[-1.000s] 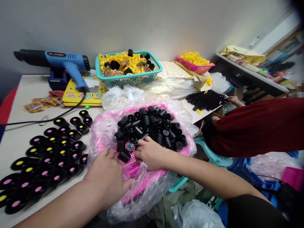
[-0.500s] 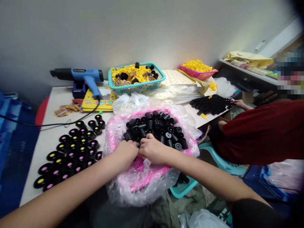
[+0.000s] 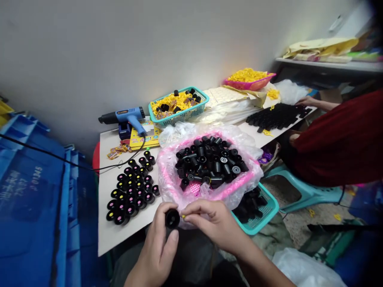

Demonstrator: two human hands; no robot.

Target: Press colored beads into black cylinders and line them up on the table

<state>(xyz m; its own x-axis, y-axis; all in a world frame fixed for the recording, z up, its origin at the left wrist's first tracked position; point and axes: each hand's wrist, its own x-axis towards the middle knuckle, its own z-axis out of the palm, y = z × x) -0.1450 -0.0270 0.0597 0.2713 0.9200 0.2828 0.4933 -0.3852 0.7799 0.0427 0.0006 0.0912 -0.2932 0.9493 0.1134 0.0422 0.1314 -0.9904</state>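
My left hand point(image 3: 154, 249) is closed around a black plastic cylinder point(image 3: 172, 219), its hollow round end facing me. Just right of it, my right hand point(image 3: 217, 225) pinches a tiny yellow piece point(image 3: 183, 216) between thumb and fingertips, close to the cylinder's rim. Both hands are in front of a pink basket point(image 3: 231, 192) lined with clear plastic and heaped with loose black cylinders point(image 3: 203, 161). To the left, several black cylinders point(image 3: 131, 195) with pink or yellow dots on top stand in rows on the table.
A blue heat gun point(image 3: 128, 117) with a trailing cable rests at the back left. Behind the basket is a teal basket point(image 3: 179, 117) of yellow parts. A lower teal basket point(image 3: 273, 211) holds black pieces. At right, a person in a red top point(image 3: 338, 139) reaches over black parts point(image 3: 277, 117).
Both hands have come out of the pink basket toward me. The left now holds a black cylinder and the right a tiny yellow piece. The view has shifted left.
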